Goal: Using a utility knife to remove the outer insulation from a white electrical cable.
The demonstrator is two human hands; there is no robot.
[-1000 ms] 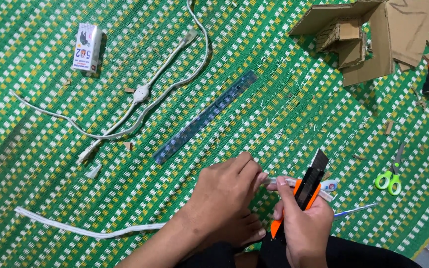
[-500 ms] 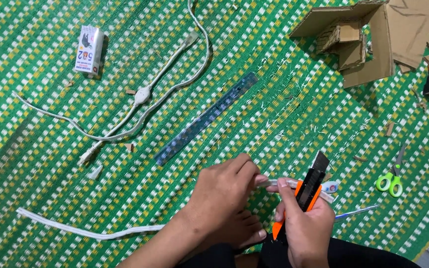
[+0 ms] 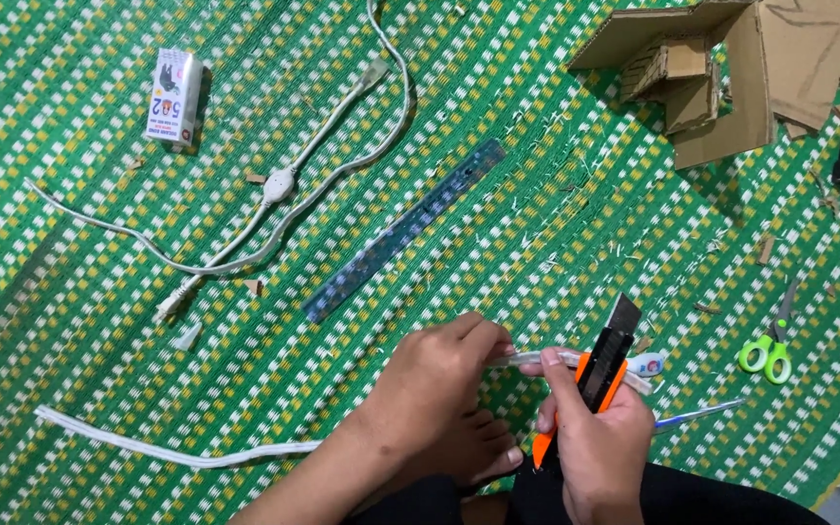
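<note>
Between the two hands, low in the head view, runs a flat white strip (image 3: 527, 359), its short free end poking out to the right past the knife. It is held taut and off the mat, apparently so the blade can work on it without touching the weave below. The left hand (image 3: 439, 374) is curled closed over the strip from above, fingertips pinching it just beside the cutting spot; the strip's long tail (image 3: 167, 449) trails away left across the green woven mat (image 3: 80, 340). The right hand (image 3: 600, 442) is wrapped tightly around an orange-and-black utility knife (image 3: 603, 374), blade end pointing up and away, thumb braced against the strip; whether the blade touches it I cannot tell. A bare foot shows under the left wrist. Farther out lie a dark ruler (image 3: 405, 228), a white cord with an inline switch (image 3: 279, 185), a small box (image 3: 175, 95), green-handled scissors (image 3: 770, 345), a pen (image 3: 697, 415) and cardboard pieces (image 3: 721, 73), all well apart from the hands.
</note>
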